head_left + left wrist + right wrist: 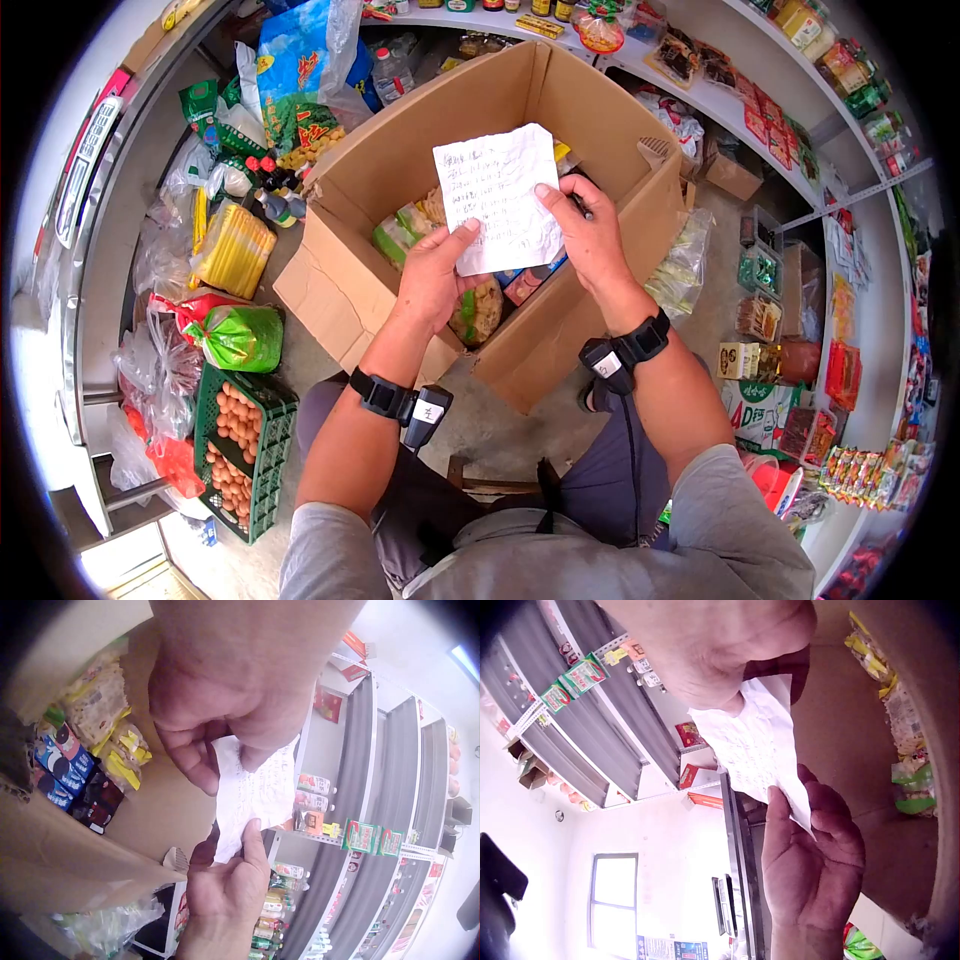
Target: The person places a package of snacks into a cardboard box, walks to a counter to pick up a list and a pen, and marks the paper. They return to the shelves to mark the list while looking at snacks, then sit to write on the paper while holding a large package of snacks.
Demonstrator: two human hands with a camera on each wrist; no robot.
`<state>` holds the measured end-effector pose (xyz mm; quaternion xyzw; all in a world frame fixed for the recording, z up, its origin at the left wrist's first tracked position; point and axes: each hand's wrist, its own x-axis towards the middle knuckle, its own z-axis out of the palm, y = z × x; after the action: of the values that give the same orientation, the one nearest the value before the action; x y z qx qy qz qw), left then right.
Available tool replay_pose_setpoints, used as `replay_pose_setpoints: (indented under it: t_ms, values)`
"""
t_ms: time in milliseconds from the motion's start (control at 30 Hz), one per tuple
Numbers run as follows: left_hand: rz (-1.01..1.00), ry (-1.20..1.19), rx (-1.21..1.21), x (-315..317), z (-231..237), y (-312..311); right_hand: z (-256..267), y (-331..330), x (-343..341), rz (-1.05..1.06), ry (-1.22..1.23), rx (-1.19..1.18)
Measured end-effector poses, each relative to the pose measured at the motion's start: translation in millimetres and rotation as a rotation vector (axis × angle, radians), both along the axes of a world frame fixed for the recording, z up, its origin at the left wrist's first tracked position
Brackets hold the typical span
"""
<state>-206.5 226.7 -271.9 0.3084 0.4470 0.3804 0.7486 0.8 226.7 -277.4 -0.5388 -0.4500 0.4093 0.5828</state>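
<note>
A creased white sheet of paper with handwritten lines is held up over an open cardboard box. The left hand pinches its lower left edge, thumb on the written face. At the right edge the right hand pinches it between thumb and fingers, with a dark slim object also at those fingers. Both wrist views show the paper gripped from two sides. Below it, packaged goods lie in the box, among them a green and white packet and blue packs.
A green crate of eggs stands at the lower left, beside a green bag and yellow packets. Stocked shelves curve along the right. Clear plastic packaging lies right of the box, and the person's knees are close in front.
</note>
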Motion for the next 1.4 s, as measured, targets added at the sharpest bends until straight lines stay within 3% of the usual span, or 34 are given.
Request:
replay_pose_setpoints:
  t_ms: [1400]
  values:
    - [-0.086, -0.026, -0.017, -1.3, -5.8, -0.7, 5.5, 2.1, 10.6, -0.09, 0.002, 0.051]
